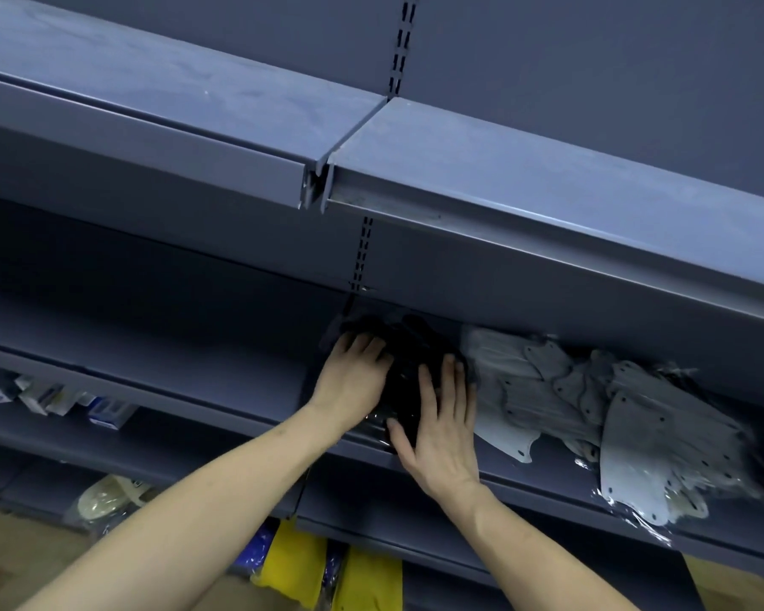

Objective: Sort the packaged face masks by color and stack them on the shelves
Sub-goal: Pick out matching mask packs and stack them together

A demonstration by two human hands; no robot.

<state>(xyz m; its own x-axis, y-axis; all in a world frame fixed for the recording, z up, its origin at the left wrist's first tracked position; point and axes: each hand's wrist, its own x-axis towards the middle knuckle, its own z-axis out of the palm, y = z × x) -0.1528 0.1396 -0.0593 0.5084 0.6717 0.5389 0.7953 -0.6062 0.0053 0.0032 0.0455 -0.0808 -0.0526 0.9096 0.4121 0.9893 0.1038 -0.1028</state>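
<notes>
Hands work on the black pile: right hand lies flat on the black masks with fingers straight, left hand presses their left side, fingers slightly bent, gripping nothing. The step (I judge) is squaring this stack on the shelf. Beyond lie grey masks, loose; next they need tidying.

The shelves are dull blue-grey. One pile of masks is black, the pile beside it pale grey. Lower down lie yellow packets, a blue one and a cream one.
</notes>
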